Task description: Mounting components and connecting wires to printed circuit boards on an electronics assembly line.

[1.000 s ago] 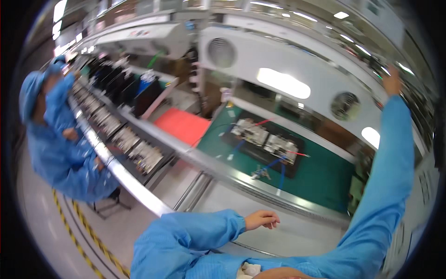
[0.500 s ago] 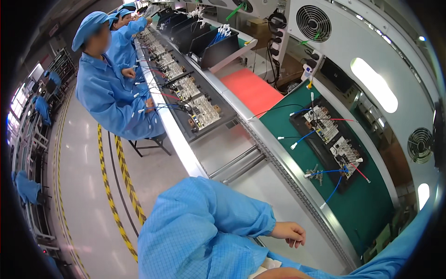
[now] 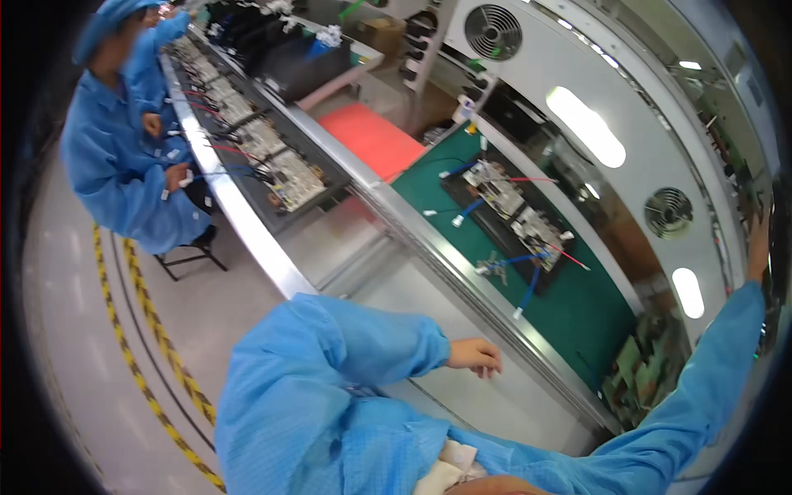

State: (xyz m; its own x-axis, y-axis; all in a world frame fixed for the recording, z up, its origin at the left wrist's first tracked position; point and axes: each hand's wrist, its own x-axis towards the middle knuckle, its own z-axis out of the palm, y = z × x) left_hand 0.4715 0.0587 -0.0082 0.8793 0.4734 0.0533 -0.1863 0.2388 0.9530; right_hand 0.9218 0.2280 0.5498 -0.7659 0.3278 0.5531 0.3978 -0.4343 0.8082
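Note:
My left hand (image 3: 475, 356) hangs over the grey metal surface of the line, its fingers loosely curled together with nothing visible in them. Far to the right, my right arm reaches up and out. My right hand (image 3: 757, 252) is at the rim of the picture beside the white machine frame, its fingers apparently stretched upward; what they touch cannot be made out. Between the hands and farther off, a black tray (image 3: 481, 221) lies on a green mat (image 3: 569, 330). It carries two circuit boards (image 3: 538, 231) with blue, red and black wires ending in white connectors.
A metal rail (image 3: 429, 235) runs along the green mat's near side. Beyond it lies a red mat (image 3: 371, 140). Trays of circuit boards (image 3: 297, 183) line the conveyor at left, where a co-worker (image 3: 124, 165) in blue sits handling wires. A white panel with fans (image 3: 493, 31) stands behind.
The view has swung to the right, so the scene sits farther left. My right arm is now stretched out with its hand in sight. My left hand remains loosely curled over the metal surface.

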